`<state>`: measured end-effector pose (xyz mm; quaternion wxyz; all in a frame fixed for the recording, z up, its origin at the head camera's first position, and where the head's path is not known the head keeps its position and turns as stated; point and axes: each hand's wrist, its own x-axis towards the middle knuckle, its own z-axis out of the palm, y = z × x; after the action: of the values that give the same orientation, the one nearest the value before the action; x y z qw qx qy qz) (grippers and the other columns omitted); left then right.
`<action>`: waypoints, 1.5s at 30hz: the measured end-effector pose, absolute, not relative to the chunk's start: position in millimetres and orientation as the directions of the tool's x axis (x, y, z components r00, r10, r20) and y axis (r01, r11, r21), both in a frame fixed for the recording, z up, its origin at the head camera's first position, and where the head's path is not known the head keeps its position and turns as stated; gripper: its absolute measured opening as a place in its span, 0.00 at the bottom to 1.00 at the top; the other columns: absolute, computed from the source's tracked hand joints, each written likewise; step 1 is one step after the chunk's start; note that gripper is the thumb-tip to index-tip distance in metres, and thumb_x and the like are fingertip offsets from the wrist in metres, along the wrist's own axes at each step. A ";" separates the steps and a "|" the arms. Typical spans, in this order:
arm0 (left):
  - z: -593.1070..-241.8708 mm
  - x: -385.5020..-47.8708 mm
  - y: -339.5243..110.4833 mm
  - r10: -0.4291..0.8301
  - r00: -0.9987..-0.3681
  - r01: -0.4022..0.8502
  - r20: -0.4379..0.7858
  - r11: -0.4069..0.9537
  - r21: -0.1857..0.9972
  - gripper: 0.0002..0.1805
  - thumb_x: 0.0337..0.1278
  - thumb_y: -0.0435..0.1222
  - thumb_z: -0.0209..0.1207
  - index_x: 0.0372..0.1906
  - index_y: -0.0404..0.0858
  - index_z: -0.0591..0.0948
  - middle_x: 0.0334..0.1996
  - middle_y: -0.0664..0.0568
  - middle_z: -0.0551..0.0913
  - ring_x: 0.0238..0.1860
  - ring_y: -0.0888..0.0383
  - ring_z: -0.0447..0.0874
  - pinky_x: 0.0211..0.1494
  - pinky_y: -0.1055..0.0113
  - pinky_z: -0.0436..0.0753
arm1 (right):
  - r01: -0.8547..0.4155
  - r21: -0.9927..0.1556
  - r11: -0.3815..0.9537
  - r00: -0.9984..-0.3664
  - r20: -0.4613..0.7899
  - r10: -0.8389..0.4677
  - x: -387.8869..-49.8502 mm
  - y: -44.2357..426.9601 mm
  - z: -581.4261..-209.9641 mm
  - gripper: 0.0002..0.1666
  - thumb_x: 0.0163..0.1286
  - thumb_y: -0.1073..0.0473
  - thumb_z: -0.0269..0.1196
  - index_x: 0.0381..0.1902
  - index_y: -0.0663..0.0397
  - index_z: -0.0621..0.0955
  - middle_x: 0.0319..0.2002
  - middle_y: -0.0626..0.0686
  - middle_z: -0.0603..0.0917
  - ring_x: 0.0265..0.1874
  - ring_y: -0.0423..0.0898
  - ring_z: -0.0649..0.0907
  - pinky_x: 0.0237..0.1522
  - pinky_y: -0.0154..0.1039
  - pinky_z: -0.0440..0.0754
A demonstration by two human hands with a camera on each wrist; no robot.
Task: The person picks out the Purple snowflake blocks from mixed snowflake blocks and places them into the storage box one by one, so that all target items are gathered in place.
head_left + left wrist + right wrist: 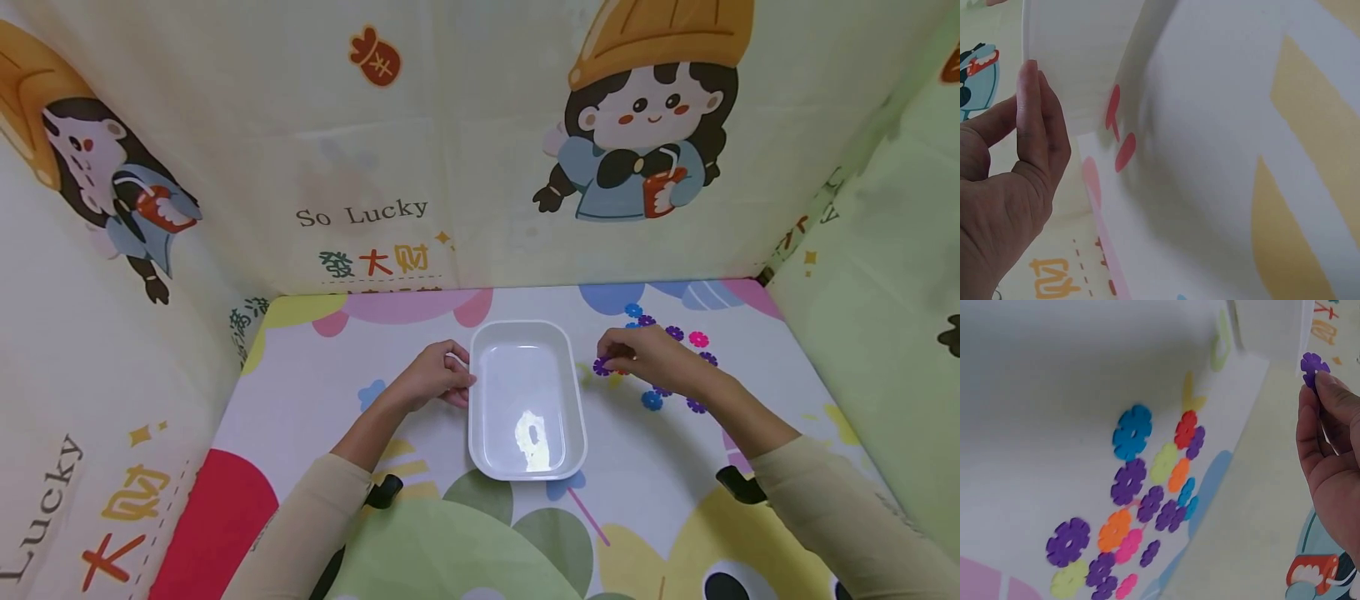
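A white rectangular tray (517,375) stands in front of me, with nothing in it but a light reflection. My left hand (435,377) holds the tray's left rim between thumb and fingers; the left wrist view shows its fingertips against the outer edge. Between thumb and index finger, my right hand (648,354) pinches a purple snowflake building disc (1313,364), held just right of the tray and above the table. Loose snowflake discs in purple, a blue one (1132,432), an orange one (1114,530), red, pink and yellow-green lie spread below and beyond that hand.
The table is covered by a printed cloth (300,400) with cartoon shapes. Patterned fabric walls (480,167) enclose the back and both sides. A black strap end shows at each forearm. The loose discs lie at the right, toward the back.
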<state>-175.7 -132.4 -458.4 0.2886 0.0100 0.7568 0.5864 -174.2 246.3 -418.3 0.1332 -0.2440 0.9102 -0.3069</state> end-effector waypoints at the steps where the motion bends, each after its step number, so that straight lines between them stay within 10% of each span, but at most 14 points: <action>1: -458.9 -175.7 -132.4 0.358 -0.832 -0.325 -0.424 0.305 0.895 0.19 0.64 0.25 0.64 0.55 0.30 0.70 0.34 0.40 0.85 0.22 0.54 0.89 0.37 0.48 0.94 | -0.366 -0.628 0.687 -0.842 -0.090 -0.531 -173.4 243.4 -417.7 0.11 0.69 0.64 0.70 0.47 0.46 0.84 0.43 0.44 0.89 0.44 0.43 0.89 0.49 0.38 0.92; 45: -456.7 -173.7 -132.1 0.353 -0.841 -0.300 -0.409 0.325 0.897 0.19 0.64 0.25 0.64 0.55 0.30 0.70 0.35 0.38 0.84 0.22 0.54 0.88 0.35 0.50 0.94 | -0.514 -0.714 0.475 -0.553 -0.148 -0.820 -164.7 116.9 -453.9 0.06 0.68 0.63 0.71 0.40 0.48 0.85 0.35 0.42 0.88 0.34 0.34 0.83 0.44 0.27 0.88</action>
<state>-173.7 -132.1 -456.7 0.2812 0.0173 0.7639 0.5806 -164.7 116.9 -453.9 0.2443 -0.4049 0.8234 -0.3136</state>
